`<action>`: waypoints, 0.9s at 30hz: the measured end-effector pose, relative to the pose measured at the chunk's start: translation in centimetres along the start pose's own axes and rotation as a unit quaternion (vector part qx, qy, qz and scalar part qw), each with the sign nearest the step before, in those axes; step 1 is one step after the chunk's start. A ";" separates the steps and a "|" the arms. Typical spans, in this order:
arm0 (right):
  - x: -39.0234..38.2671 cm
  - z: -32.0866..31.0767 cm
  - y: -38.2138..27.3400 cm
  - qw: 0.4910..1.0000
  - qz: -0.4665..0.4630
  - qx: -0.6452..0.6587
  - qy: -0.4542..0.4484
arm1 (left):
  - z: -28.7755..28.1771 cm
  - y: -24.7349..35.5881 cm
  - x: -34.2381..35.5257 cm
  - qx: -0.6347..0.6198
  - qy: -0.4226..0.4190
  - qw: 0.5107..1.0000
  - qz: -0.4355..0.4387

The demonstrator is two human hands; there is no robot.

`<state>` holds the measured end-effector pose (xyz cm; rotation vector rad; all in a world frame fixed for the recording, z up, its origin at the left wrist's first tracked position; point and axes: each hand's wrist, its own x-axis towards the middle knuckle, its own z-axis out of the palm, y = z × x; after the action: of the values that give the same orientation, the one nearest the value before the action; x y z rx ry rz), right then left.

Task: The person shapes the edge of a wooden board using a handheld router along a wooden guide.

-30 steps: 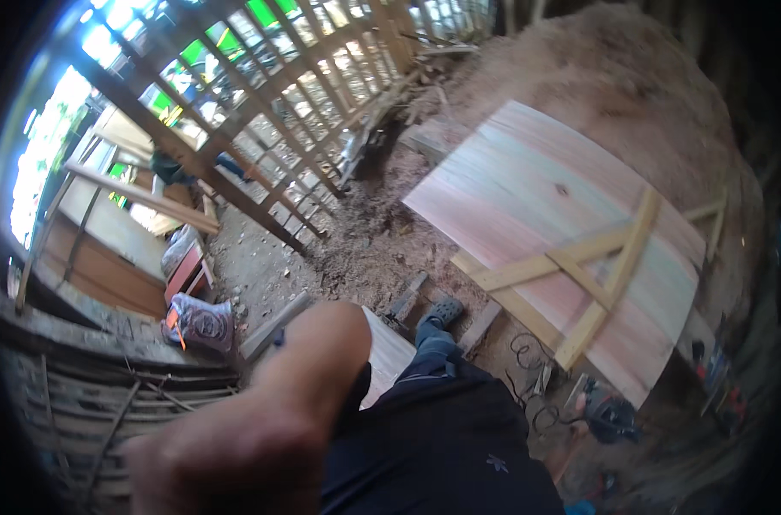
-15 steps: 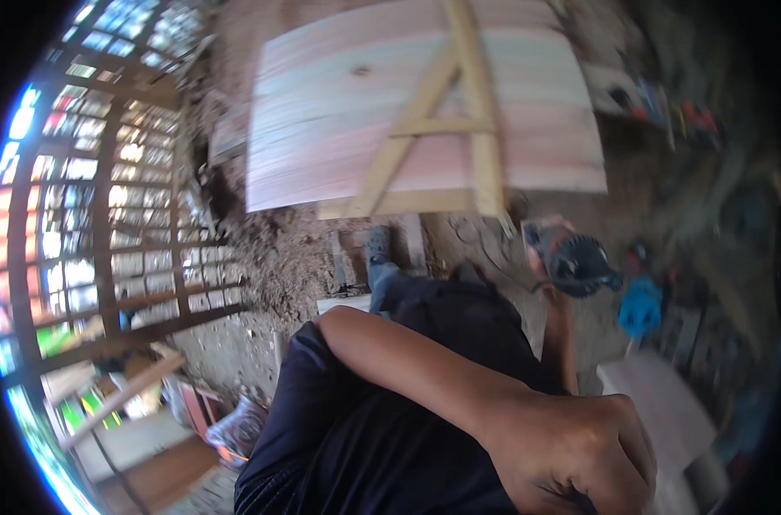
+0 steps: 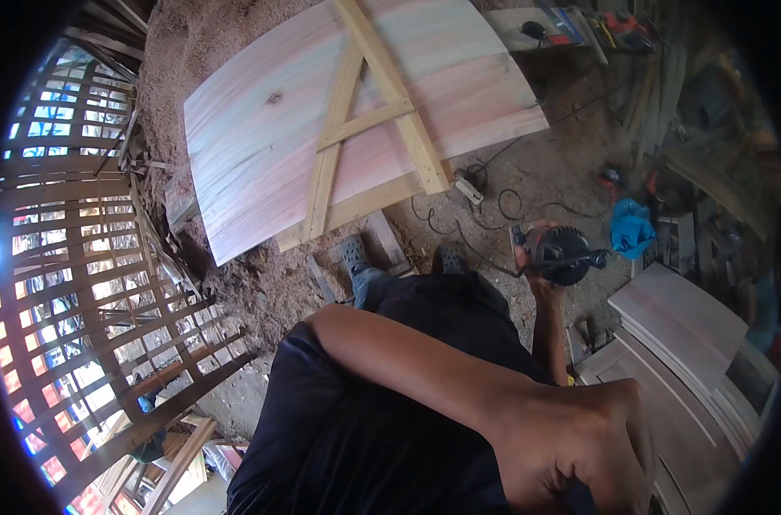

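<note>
My left arm crosses my dark-clothed body, and my left hand (image 3: 575, 446) is close to the view at the lower right. Its fingers curl under; whatever they hold, if anything, is hidden. Farther off, my right hand (image 3: 536, 276) grips a corded power tool (image 3: 566, 255) with a round, black, ridged head, held out over the ground. Ahead of my feet lies a wide pinkish wooden board (image 3: 261, 146). An A-shaped frame of pale wood strips (image 3: 364, 124) rests on it, its lower strip along the board's near edge. Neither hand touches the board.
A black cord (image 3: 510, 204) loops over the dirt floor by a power socket (image 3: 468, 190). A blue bag (image 3: 632, 229) and stacked panels (image 3: 678, 326) stand to the right. Tools lie on a plank (image 3: 571, 26) at the far right. A slatted lattice wall (image 3: 72, 257) borders the left.
The view has turned, so the board and frame appear tilted and farther left, and more stacked panels show. The right hand keeps its hold on the power tool; the left hand stays curled close by.
</note>
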<state>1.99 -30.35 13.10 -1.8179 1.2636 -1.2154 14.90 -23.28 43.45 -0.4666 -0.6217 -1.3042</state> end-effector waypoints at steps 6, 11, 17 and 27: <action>-1.3 -0.1 1.2 0.992 0.071 0.107 -0.011 | 0.6 0.4 3.4 0.064 0.000 0.998 -0.027; -1.2 -0.3 2.0 0.989 0.071 0.126 -0.029 | 1.3 -0.1 5.6 0.156 -0.078 0.984 -0.028; -1.1 -0.2 2.8 0.924 0.198 0.328 -0.005 | -2.1 2.1 4.7 0.127 -0.187 0.936 -0.269; -0.6 1.4 5.1 0.976 0.088 0.197 -0.021 | -6.7 7.9 1.7 0.369 -0.198 0.908 -0.005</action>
<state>1.31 -31.62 8.02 -1.4092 1.0466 -1.2197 23.94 -27.14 39.76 -0.0897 -1.3908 -0.8864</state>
